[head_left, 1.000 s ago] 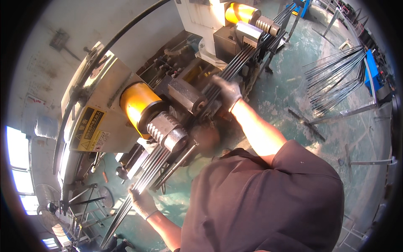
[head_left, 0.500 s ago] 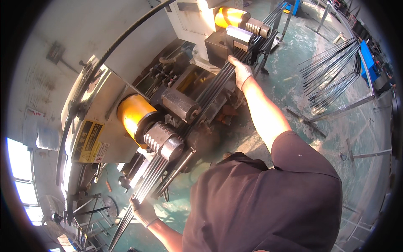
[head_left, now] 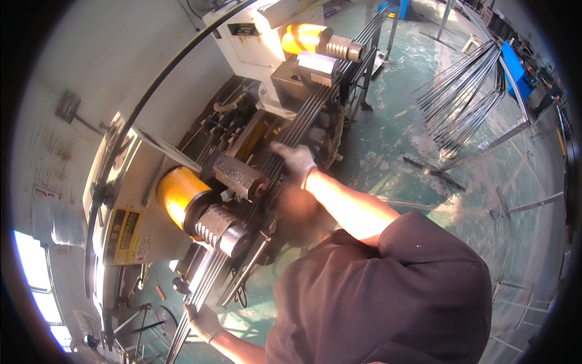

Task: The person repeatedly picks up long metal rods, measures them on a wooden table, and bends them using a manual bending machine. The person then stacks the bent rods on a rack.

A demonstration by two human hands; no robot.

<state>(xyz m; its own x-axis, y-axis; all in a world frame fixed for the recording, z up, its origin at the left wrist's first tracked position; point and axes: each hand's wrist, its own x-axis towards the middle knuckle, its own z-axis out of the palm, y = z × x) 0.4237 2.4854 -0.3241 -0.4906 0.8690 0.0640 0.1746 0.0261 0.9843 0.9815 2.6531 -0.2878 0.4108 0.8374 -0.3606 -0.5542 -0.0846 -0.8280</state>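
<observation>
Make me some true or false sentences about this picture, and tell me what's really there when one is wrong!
1. The left hand is touching thin metal rods. True.
2. The right hand is bare. False: the right hand wears a pale glove.
3. Two yellow cylinders can be seen. True.
4. The floor is bright red. False: the floor is green.
5. Another bunch of rods is over on the right of the picture. True.
</observation>
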